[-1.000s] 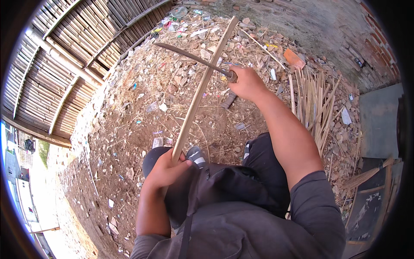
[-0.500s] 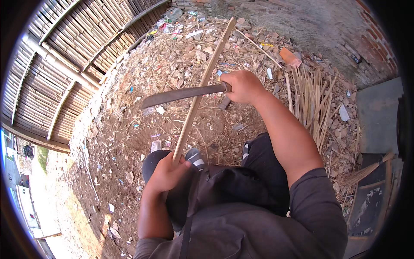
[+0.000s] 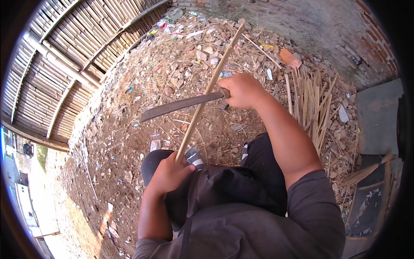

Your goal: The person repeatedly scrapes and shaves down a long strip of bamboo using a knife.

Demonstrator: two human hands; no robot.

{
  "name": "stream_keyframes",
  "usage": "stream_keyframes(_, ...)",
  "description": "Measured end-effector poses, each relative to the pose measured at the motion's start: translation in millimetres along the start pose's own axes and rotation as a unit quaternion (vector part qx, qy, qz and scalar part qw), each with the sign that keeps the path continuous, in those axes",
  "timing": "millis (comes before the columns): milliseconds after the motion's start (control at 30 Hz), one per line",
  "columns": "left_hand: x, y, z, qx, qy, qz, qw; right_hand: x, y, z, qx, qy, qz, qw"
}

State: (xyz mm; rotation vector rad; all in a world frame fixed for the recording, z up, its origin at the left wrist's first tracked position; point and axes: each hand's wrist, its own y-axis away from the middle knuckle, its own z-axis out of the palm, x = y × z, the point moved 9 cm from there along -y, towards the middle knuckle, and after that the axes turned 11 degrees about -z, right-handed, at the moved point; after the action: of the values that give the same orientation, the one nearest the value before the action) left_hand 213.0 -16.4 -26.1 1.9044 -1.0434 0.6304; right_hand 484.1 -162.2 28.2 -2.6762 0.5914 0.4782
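Note:
My left hand (image 3: 167, 174) is closed round the near end of a long, pale split bamboo strip (image 3: 211, 84), which slants up and away to the right. My right hand (image 3: 243, 90) grips the handle of a machete (image 3: 181, 105). Its dark, broad blade points left and crosses over the strip at about mid-length. Whether the edge touches the strip cannot be made out. Most of the machete's handle is hidden inside my right fist.
A pile of split bamboo strips (image 3: 312, 101) lies to the right, near an orange brick (image 3: 290, 58). Stones, straw and litter cover the ground (image 3: 116, 138). A bamboo fence (image 3: 64, 56) stands at the left, a masonry wall (image 3: 310, 30) at the far right.
The machete's blade has tilted, its tip now lower. The strip has shifted slightly to the right at its far end. Both hands keep their hold.

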Motion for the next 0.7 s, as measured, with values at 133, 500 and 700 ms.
stream_keyframes(133, -1.9, -2.9, 1.3, 0.015, -0.053, 0.019, 0.998, 100.2, 16.7, -6.7, 0.141, -0.100, 0.176, 0.969)
stream_keyframes(500, -4.2, -2.9, 2.7, -0.011, -0.047, -0.008, 0.999, 84.1, 14.2, -20.6, 0.118, -0.092, 0.167, 0.974)
stream_keyframes(700, -7.6, -5.8, -0.8, -0.022, 0.008, -0.028, 0.999, 58.8, 14.0, -21.8, 0.155, -0.056, 0.161, 0.973)
